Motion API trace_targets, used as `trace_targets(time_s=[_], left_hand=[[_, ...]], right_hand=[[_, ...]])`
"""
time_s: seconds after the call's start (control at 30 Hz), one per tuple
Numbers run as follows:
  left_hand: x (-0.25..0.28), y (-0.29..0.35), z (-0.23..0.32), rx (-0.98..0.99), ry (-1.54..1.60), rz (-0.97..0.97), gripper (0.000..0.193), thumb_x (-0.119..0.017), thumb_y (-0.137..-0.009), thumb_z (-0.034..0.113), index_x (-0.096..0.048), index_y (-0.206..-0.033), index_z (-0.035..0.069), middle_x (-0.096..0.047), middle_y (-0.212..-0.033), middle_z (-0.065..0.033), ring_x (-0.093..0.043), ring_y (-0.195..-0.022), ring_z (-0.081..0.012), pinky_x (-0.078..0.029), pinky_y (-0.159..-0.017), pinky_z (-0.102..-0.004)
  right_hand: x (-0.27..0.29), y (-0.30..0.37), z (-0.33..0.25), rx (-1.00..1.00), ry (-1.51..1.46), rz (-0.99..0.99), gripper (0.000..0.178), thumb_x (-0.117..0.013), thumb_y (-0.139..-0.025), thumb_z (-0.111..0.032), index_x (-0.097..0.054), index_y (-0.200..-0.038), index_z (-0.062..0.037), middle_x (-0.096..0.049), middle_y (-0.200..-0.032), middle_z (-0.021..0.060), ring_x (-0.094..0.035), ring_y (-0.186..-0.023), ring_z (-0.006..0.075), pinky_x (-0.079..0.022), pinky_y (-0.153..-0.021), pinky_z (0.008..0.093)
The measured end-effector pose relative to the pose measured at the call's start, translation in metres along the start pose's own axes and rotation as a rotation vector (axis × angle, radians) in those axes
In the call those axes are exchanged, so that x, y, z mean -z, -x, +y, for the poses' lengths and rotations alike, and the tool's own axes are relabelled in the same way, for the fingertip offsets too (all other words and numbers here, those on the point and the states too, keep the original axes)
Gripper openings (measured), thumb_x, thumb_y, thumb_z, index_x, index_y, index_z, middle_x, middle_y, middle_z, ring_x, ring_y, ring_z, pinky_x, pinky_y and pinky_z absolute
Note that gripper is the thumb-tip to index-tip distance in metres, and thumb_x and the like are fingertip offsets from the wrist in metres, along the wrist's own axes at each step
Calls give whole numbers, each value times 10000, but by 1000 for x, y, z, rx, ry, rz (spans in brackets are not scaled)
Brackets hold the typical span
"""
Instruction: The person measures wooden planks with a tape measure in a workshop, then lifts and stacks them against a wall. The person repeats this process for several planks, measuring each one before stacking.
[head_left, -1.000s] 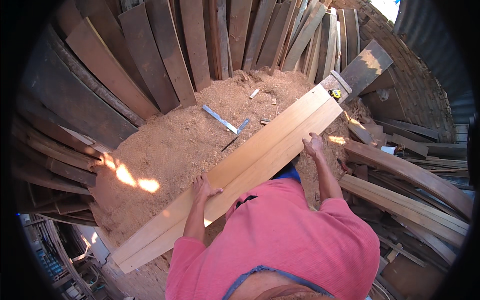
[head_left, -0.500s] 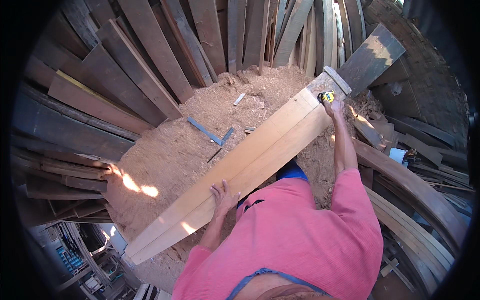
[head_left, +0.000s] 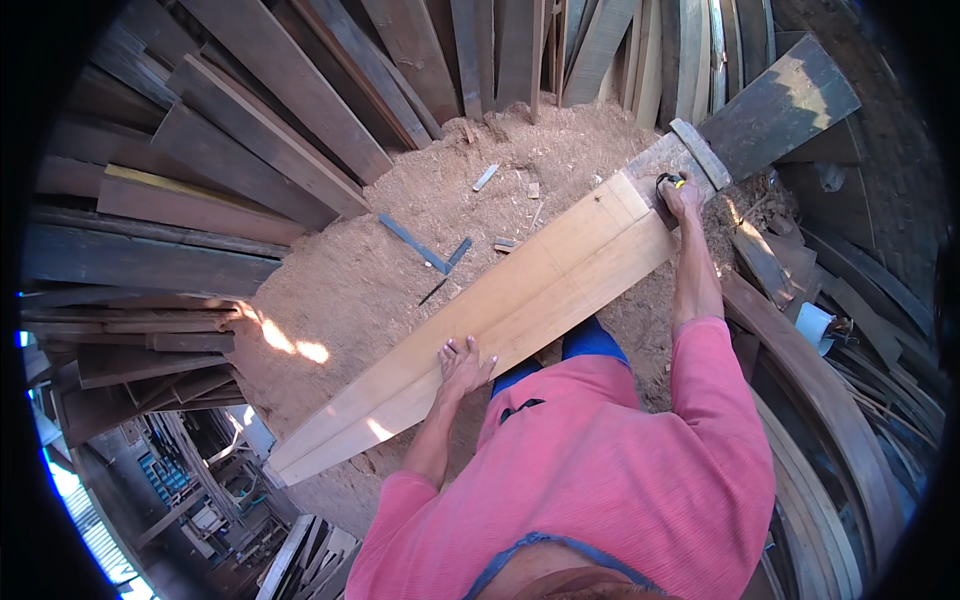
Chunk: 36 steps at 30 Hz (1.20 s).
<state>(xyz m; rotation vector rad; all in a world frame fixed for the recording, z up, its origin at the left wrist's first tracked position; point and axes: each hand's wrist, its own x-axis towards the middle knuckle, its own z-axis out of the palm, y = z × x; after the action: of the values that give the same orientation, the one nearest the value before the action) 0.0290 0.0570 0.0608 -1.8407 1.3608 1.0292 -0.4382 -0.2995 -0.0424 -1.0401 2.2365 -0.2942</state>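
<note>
Two pale planed boards [head_left: 510, 285] lie edge to edge, slanting from lower left to upper right in front of me. My left hand [head_left: 465, 370] rests flat on the nearer one, fingers spread. At the far right end, my right hand [head_left: 686, 197] is closed around a black and yellow tape measure [head_left: 667, 182]. It sits just past the boards' ends, over the darker support plank [head_left: 780, 105]. Beside it a wooden crosspiece [head_left: 700, 153] lies across that plank. Whether any tape blade is drawn out cannot be made out.
Beyond the boards, a blue-grey try square [head_left: 412, 243] and a thin dark stick [head_left: 433, 291] lie on sawdust [head_left: 350, 290]. Many planks [head_left: 290, 85] lean around the far side and left. Curved timber [head_left: 815, 365] and a white container [head_left: 814, 322] are at right.
The tape measure has turned in my right hand, so its yellow face no longer shows fully. My left hand stays on the board. The whole view has shifted slightly.
</note>
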Motion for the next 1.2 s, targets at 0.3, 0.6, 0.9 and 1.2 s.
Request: trace_targets(time_s=[0.3,0.6,0.9,1.2], left_hand=[[5,-10,-1,-73,-78,16,925,-443,-1013,629,-305,-1602,-71,-428,-1496,-453,-332,-1491,-558,-197,-1259,-557],[82,-7,56,-455,407,33,767,-609,-984,517,-467,-1525,-8,-611,-1381,-330,-594,-1303,-460,-505,-1051,-530],[117,-2,123,-612,1011,-521,581,-706,-983,461,-580,-1303,-7,-714,-1045,-90,-684,-873,-136,-588,-759,-282],[92,7,84,-884,1106,-485,396,-747,-954,73,-603,-1319,17,-715,-1141,-49,-678,-1063,-138,-559,-930,-310]], right_hand=[[87,99,23,63,-1481,-653,600,-609,-1005,-375,-467,-1542,-145,-661,-1222,97,-688,-993,232,-552,-909,452],[72,246,8,129,-1220,-857,703,-647,-984,-411,-421,-1560,-77,-645,-1290,161,-686,-1060,260,-593,-885,402],[12,364,-28,774,-143,-414,948,-831,-822,-342,-348,-1559,8,-591,-1348,252,-601,-1253,407,-454,-1128,485],[-12,378,5,4,-1346,-1273,722,-649,-1033,-377,-363,-1595,-25,-593,-1393,123,-666,-1103,190,-599,-890,317]])
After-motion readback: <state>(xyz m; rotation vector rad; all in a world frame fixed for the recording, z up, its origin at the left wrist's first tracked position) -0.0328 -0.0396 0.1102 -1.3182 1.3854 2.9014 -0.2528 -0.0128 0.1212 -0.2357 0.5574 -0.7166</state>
